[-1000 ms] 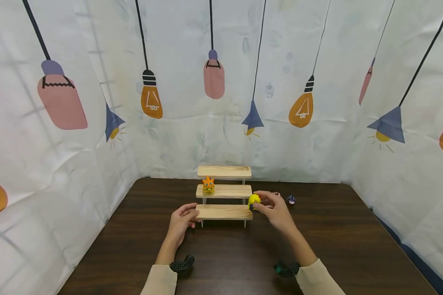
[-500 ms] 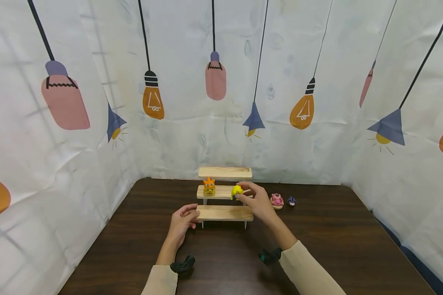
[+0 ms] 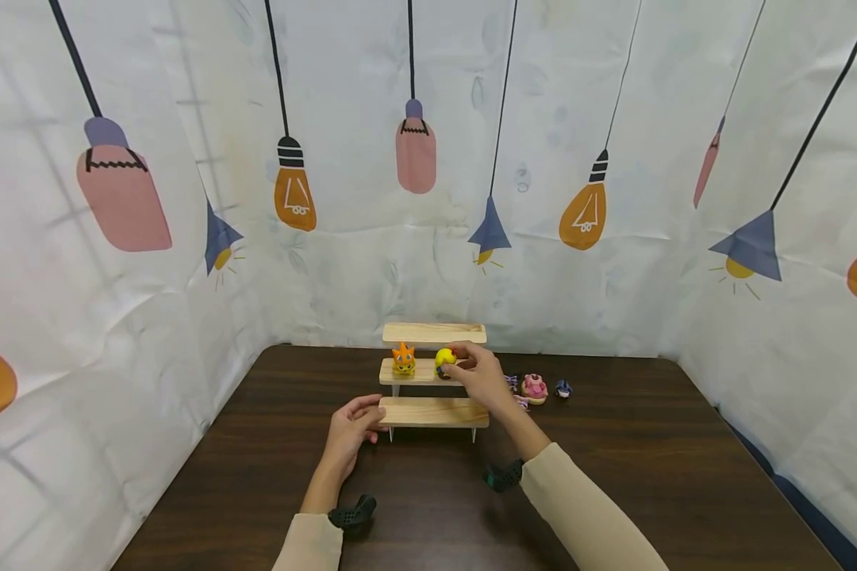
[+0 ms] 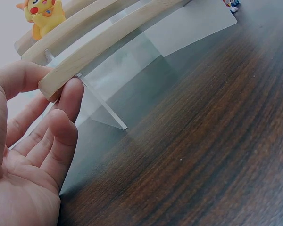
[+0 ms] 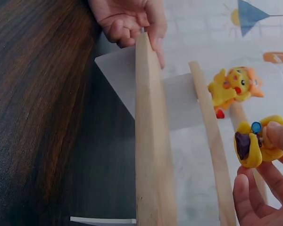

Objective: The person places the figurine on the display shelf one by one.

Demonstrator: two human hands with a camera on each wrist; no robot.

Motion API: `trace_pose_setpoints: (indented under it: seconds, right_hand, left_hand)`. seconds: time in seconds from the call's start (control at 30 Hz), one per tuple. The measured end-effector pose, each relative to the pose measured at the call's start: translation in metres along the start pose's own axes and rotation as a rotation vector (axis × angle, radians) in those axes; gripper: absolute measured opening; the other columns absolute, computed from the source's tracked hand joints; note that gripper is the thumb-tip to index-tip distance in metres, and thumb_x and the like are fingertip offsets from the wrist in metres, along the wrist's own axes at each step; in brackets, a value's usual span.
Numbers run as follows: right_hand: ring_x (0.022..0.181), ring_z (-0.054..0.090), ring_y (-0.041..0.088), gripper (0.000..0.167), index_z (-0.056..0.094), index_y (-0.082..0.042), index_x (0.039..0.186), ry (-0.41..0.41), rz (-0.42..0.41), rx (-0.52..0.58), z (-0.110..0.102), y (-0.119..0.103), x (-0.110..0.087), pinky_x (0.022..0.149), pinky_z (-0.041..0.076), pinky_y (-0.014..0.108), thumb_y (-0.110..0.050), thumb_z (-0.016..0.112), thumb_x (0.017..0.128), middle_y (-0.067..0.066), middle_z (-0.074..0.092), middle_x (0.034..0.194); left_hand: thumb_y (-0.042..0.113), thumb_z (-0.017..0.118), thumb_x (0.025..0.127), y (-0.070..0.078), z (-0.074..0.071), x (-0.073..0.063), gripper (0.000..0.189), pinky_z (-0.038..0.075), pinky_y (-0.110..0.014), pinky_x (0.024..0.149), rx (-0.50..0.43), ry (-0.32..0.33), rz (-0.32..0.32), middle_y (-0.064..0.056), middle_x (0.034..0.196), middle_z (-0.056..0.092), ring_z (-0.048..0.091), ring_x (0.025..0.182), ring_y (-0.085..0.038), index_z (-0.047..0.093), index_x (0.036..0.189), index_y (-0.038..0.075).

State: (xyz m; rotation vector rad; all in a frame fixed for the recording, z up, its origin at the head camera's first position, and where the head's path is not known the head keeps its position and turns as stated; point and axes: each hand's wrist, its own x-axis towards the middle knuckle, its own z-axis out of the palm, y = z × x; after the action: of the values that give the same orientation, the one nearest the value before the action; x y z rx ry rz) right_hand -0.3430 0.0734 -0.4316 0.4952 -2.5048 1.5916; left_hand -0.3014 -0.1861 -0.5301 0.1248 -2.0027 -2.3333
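The yellow toy (image 3: 445, 358) is in the right hand (image 3: 477, 377), pinched between thumb and fingers, at the middle shelf (image 3: 424, 367) of the rack. It is to the right of the orange toy (image 3: 403, 361), which sits near the left end of the same shelf; between the two toys a bare gap is seen. From the right hand, the yellow toy lies at the fingertips, toward the left. This hand is the nearer one; the left hand is lower and well apart from it. In the head view, the yellow toy's base is close to the wood, but I cannot tell if it touches. Its long axis is also not clear to me, while the shelf runs lengthwise from left to right. So the height of the base above the shelf seems to me the relation which matters most.

The left hand (image 3: 351, 424) pinches the left end of the bottom shelf (image 3: 434, 411). The rack stands on clear legs (image 4: 104, 101) upon a dark wooden worktop (image 3: 257, 492). To the right of the rack lie a pink toy (image 3: 535, 387), a small blue toy (image 3: 563, 388) and other small toys partly hidden by the right hand. Behind hangs a pale cloth (image 3: 350, 270) with printed lamps.
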Motion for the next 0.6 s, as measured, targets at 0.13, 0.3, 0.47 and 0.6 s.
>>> trace_pose_setpoints:
  seconds: [0.13,0.3,0.47,0.6]
  right_hand:
    - [0.101,0.067,0.026,0.038,0.068,-0.016,0.131,0.005,0.005,-0.012,0.006,0.0,0.005,0.08,0.059,0.036,-0.023,0.075,0.095,0.008,0.069,0.118]
    - [0.101,0.068,0.026,0.036,0.068,-0.016,0.13,0.015,-0.001,-0.022,0.011,0.001,0.01,0.081,0.059,0.036,-0.021,0.074,0.095,0.008,0.069,0.116]
    - [0.096,0.069,0.024,0.036,0.069,-0.015,0.128,0.042,-0.002,-0.032,0.014,0.001,0.013,0.082,0.059,0.037,-0.02,0.076,0.093,0.008,0.07,0.113]
    - [0.095,0.069,0.022,0.037,0.069,-0.016,0.128,0.054,0.007,-0.031,0.016,0.002,0.014,0.083,0.059,0.038,-0.02,0.077,0.093,0.007,0.071,0.113]
  left_hand:
    - [0.007,0.071,0.094,0.0,0.0,0.0,0.037,0.048,-0.022,0.053,-0.007,0.004,-0.005,-0.001,0.091,0.073,0.071,0.068,-0.015,0.063,0.129,-0.003]
    - [0.007,0.071,0.093,0.002,0.0,-0.001,0.037,0.048,-0.023,0.053,-0.003,0.007,-0.001,-0.001,0.091,0.073,0.071,0.068,-0.015,0.063,0.129,-0.003]
    - [0.007,0.072,0.094,0.002,0.0,-0.001,0.038,0.049,-0.023,0.053,0.003,0.006,-0.004,-0.002,0.092,0.073,0.071,0.068,-0.015,0.064,0.129,-0.003]
    - [0.007,0.072,0.094,0.002,0.0,-0.001,0.038,0.049,-0.023,0.053,0.006,0.006,-0.006,-0.002,0.092,0.073,0.071,0.068,-0.015,0.064,0.129,-0.002]
